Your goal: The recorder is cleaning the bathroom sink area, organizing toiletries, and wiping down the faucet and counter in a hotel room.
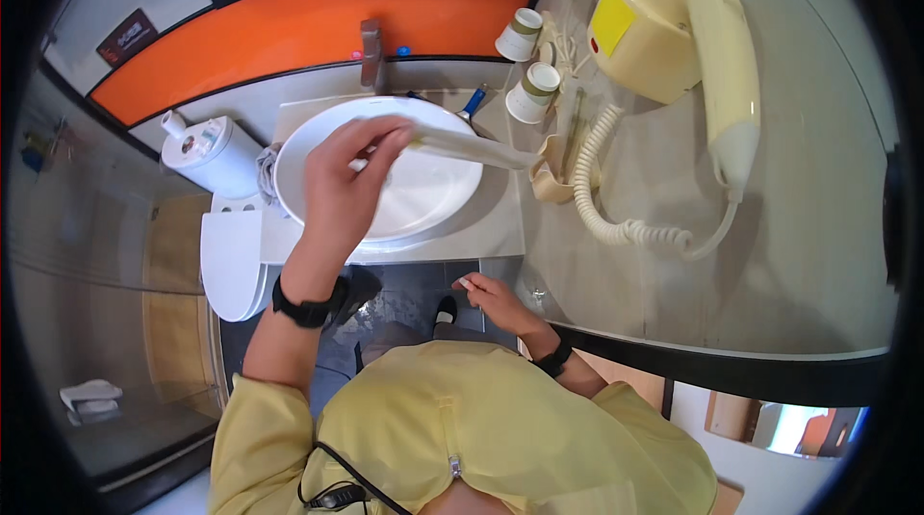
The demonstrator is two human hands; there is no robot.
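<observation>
My left hand is raised over the white oval washbasin. Between its thumb and fingertips it pinches one end of a slim, pale, wrapped packet, blurred. The packet points right, its far end overlapping a beige holder in view; touching or apart, I cannot tell. Similar slim packets stand upright in that holder. A small white patch shows by the left palm, too unclear to name. Lower down, my right hand hangs near the counter's front edge, fingers curled. A small white spot shows at its fingertips; whether it holds something is unclear.
A cream hair dryer hangs on the right wall, its coiled cord looping beside the holder. Two paper-topped cups are near the basin's right. A blue-handled tool lies behind the basin, near the faucet. A toilet stands left.
</observation>
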